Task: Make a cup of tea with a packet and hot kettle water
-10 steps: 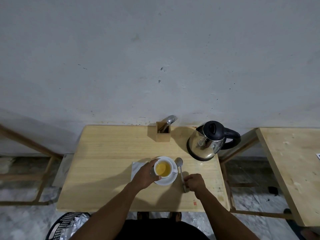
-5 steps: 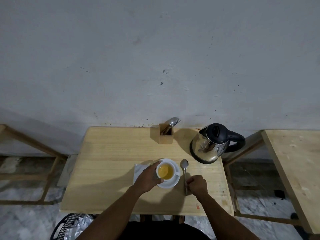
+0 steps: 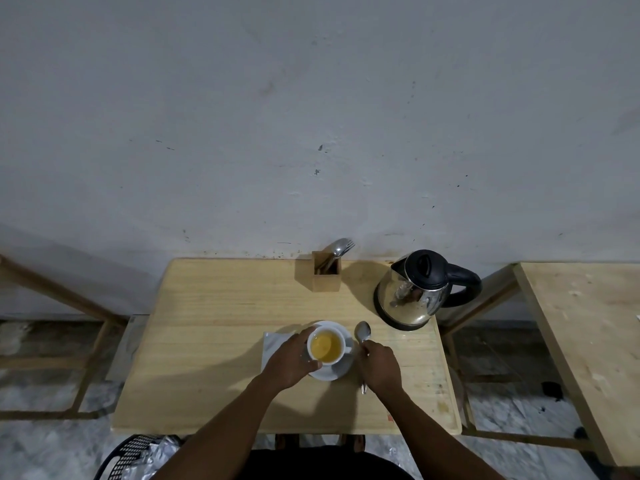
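A white cup point(image 3: 326, 346) of yellow tea stands on a white saucer point(image 3: 337, 370) near the front of the wooden table point(image 3: 221, 306). My left hand point(image 3: 291, 360) wraps the cup's left side. Just right of the saucer lies a metal spoon point(image 3: 362, 332), and my right hand point(image 3: 379, 367) is closed over its handle, bowl pointing away from me. A white packet or napkin point(image 3: 272, 344) lies under the saucer's left edge. The steel kettle point(image 3: 412, 292) with black lid and handle stands at the back right.
A small wooden holder point(image 3: 325, 275) with cutlery stands at the table's back edge against the wall. A second wooden table point(image 3: 588, 341) is to the right across a gap. A black basket point(image 3: 138, 455) with crumpled foil sits on the floor, lower left.
My right hand has slid forward along the spoon's handle toward its bowl. My left hand stays on the cup. The camera has shifted slightly.
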